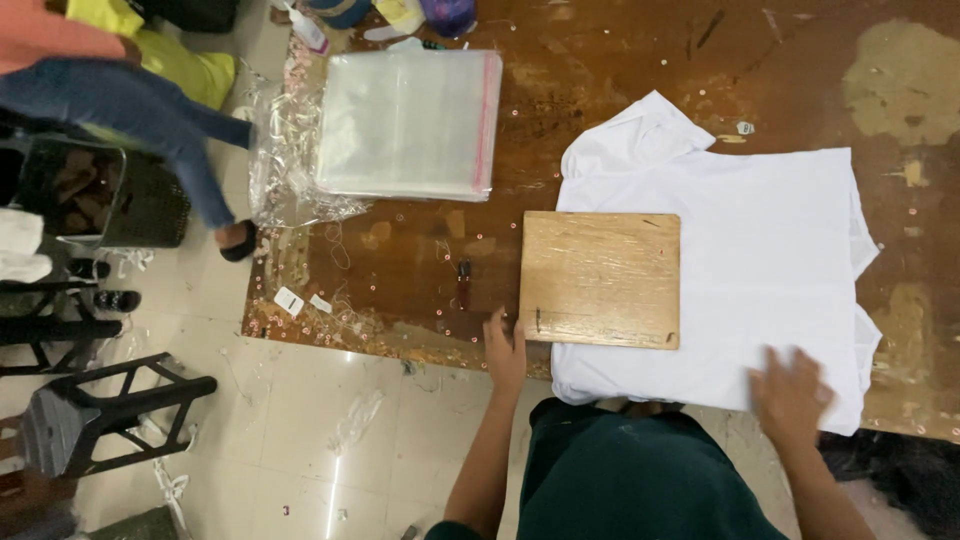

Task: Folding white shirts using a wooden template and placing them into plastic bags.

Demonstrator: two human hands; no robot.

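Head view looks straight down on a worn brown tabletop (600, 80) at the edge of a pale tiled floor (300, 450). A white shirt (760, 260) lies spread flat on the tabletop, its collar end pointing away toward the upper left. A rectangular wooden board (600, 278) rests on the shirt's left part, its left edge reaching past the cloth onto the bare wood.

The left hand (505, 350) sits at the near left corner of the board, fingers extended and touching the board's edge; its grip is loose and spread, closing on nothing. The right hand (790, 390) lies flat on the near right part of the shirt, fingers splayed and slightly blurred, palm pressing the fabric; its grip is likewise spread and pinches nothing.

Well apart from the shirt, toward the far left of the tabletop, a stack of clear plastic bags (408, 122) with a red strip along one side lies on crumpled clear film (280, 170). A small dark tool (464, 278) lies on the wood between the bags and the board. Small paper tags (290, 300) sit near the tabletop's left edge. On the floor to the left stand a dark stool (110, 410) and another person's leg in blue jeans (150, 120).
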